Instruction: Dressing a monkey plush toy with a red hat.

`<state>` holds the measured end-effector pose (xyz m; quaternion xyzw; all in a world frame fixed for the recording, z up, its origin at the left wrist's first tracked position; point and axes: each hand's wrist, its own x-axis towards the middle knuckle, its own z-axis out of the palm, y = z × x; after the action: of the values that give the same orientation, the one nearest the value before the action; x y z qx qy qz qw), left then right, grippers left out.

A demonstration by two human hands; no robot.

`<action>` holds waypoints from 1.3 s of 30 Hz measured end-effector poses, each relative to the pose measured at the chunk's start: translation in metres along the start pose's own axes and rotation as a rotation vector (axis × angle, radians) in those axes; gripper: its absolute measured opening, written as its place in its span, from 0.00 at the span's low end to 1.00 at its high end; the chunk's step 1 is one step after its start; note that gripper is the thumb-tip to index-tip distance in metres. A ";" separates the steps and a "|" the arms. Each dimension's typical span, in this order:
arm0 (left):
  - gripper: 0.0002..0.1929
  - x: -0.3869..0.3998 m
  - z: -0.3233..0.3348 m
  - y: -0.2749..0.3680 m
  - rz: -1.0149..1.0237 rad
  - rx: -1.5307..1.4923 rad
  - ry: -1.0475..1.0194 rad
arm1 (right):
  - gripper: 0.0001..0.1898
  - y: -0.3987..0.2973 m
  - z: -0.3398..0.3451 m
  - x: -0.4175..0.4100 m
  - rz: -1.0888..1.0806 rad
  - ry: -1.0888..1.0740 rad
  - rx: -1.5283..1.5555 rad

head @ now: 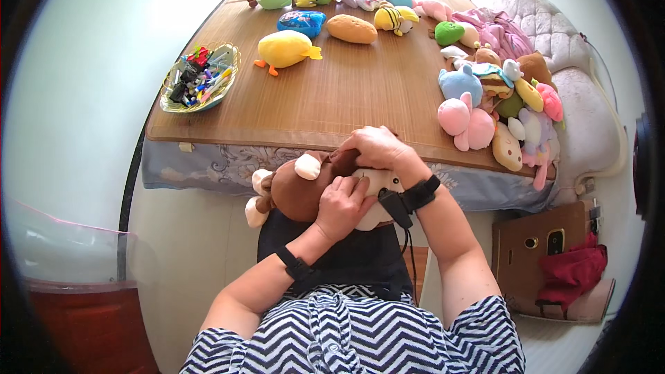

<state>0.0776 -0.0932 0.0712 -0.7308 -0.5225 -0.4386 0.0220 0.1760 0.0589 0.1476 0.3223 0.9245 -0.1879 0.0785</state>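
Note:
A brown plush monkey (296,189) with cream paws and a cream face lies sideways across my lap. Its face, with one black eye visible, is toward the right. My left hand (340,205) rests on the toy where brown meets cream, fingers bent and pressing into it. Above it, my right hand (375,148) grips a brown part of the plush near the bed's edge. The fingertips of my right hand are partly hidden, and so is much of the toy's face beneath my hands and wrist. Black straps circle both wrists; the right one carries a small black device (395,208).
A bed with a woven bamboo mat (353,98) stands before me. On it are a basket (228,91) of pens, a yellow plush duck (286,49), an orange-brown plush (351,29) and several plush toys (467,124) heaped at right. A brown safe-like box (511,259) stands on the floor.

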 end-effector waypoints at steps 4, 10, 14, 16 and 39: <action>0.19 -0.004 0.002 0.001 -0.033 -0.020 0.002 | 0.22 0.032 -0.012 -0.010 0.031 0.024 0.045; 0.19 -0.001 -0.001 0.001 -0.035 0.008 -0.027 | 0.22 0.053 -0.037 -0.043 0.272 0.046 -0.017; 0.17 0.004 0.005 0.003 -0.039 0.023 -0.018 | 0.20 0.033 -0.038 -0.038 0.117 0.255 -0.027; 0.17 0.004 0.004 0.003 -0.035 0.035 -0.003 | 0.19 0.006 -0.032 -0.022 -0.067 0.276 -0.086; 0.22 0.015 0.006 -0.045 -0.262 0.043 -0.104 | 0.20 0.037 -0.011 -0.056 0.345 0.691 0.327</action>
<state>0.0472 -0.0591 0.0584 -0.6774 -0.6233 -0.3880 -0.0472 0.2430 0.0585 0.1620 0.5245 0.7871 -0.1971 -0.2580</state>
